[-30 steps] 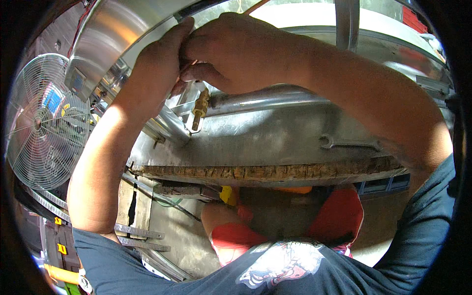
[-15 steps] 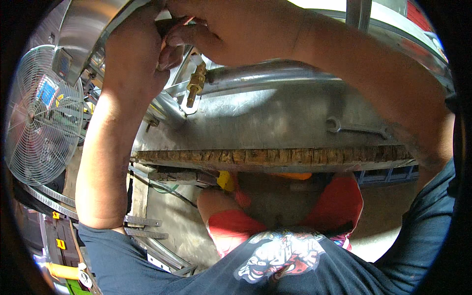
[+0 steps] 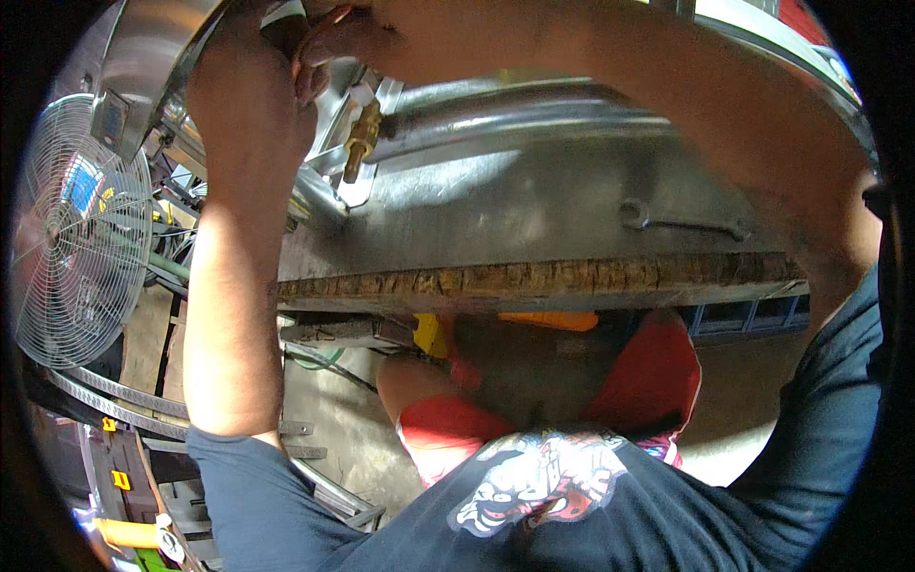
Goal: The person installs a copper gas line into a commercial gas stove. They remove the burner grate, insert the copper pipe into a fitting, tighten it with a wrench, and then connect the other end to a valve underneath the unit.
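Note:
Both my hands are together at the top edge, over a shiny metal assembly. My left hand (image 3: 253, 62) is closed, its far part cut off by the picture's edge. My right hand (image 3: 348, 43) meets it with curled fingers. A thin reddish edge shows between them, but what they grip is too hidden to name. Just below the hands, a brass fitting (image 3: 362, 133) with a white piece at its upper end sits by a metal bracket (image 3: 356, 194). A polished metal tube (image 3: 515, 119) runs rightward from there. An open-ended wrench (image 3: 681, 221) lies on the metal tabletop (image 3: 496, 224).
The tabletop ends in a rough wooden edge (image 3: 534, 277) near my lap. A wire-caged fan (image 3: 81, 229) stands at left beside a curved metal sheet (image 3: 157, 57). Below the table are yellow (image 3: 430, 336) and orange (image 3: 548, 320) items and a blue crate (image 3: 748, 316).
Both hands have shifted slightly up and left in the picture, still together. The table, fitting and wrench also sit a little higher as the view tilted.

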The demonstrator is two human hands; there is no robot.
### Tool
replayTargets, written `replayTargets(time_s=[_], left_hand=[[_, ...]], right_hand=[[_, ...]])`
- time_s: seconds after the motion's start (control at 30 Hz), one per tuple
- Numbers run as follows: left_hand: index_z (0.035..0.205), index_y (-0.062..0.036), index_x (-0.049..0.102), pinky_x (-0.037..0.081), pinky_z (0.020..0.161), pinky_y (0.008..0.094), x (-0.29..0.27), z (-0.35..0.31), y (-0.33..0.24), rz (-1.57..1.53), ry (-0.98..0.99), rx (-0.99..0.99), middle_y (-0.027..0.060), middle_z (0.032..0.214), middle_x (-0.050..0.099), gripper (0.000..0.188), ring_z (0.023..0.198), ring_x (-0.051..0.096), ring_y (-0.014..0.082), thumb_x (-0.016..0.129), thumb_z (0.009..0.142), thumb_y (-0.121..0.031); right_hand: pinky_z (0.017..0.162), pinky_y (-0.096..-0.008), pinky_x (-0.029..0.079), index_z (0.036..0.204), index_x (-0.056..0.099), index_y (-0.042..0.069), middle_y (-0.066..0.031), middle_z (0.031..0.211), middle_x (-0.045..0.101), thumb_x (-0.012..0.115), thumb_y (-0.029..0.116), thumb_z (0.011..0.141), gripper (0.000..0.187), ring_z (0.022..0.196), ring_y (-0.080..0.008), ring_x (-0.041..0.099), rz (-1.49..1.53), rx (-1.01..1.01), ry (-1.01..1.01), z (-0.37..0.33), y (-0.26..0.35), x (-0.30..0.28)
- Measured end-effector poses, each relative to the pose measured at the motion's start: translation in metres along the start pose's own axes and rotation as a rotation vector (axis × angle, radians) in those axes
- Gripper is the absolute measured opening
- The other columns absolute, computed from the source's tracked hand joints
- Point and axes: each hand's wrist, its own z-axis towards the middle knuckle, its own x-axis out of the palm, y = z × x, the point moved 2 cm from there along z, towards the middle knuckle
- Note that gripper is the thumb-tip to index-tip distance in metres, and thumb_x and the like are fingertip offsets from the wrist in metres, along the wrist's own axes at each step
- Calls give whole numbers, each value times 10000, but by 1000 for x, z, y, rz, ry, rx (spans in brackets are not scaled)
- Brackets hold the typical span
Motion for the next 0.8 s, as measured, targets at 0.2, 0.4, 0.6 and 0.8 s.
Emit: replayTargets(time_s=[0.2, 0.4, 0.6, 0.8], left_hand=[[1120, -54, 629, 471, 576, 319, 13, 4, -7, -206, 55, -20, 98, 704, 631, 203, 627, 621, 190, 561, 948, -139], [1318, -59, 614, 545, 779, 421, 12, 24, 1, -797, 483, -470, 206, 1023, 708, 373, 902, 705, 328, 537, 956, -98], [1028, -64, 646, 283, 428, 239, 14, 23, -9, -690, 194, -287, -8, 650, 544, 213, 451, 367, 58, 494, 1022, -213], [1176, -31, 633, 363, 480, 284, 15, 20, -2, -1000, 248, -555, 62, 669, 601, 262, 507, 471, 109, 458, 1003, -119]], right_hand=[[759, -488, 583, 1001, 711, 81, -170, 849, 726, 611, 333, 973, 272, 805, -394, 716, 107, -48, 88, 1, -8, 5], [768, -498, 581, 994, 711, 77, -180, 865, 724, 628, 326, 953, 266, 801, -405, 712, 56, -74, 125, -3, -12, 1], [776, -508, 592, 994, 715, 81, -164, 870, 734, 642, 325, 924, 264, 813, -399, 720, -32, -26, -70, -1, 0, 1], [773, -513, 562, 944, 683, 23, -195, 854, 701, 640, 224, 904, 210, 837, -412, 700, 50, -74, -116, -1, 4, -3]])
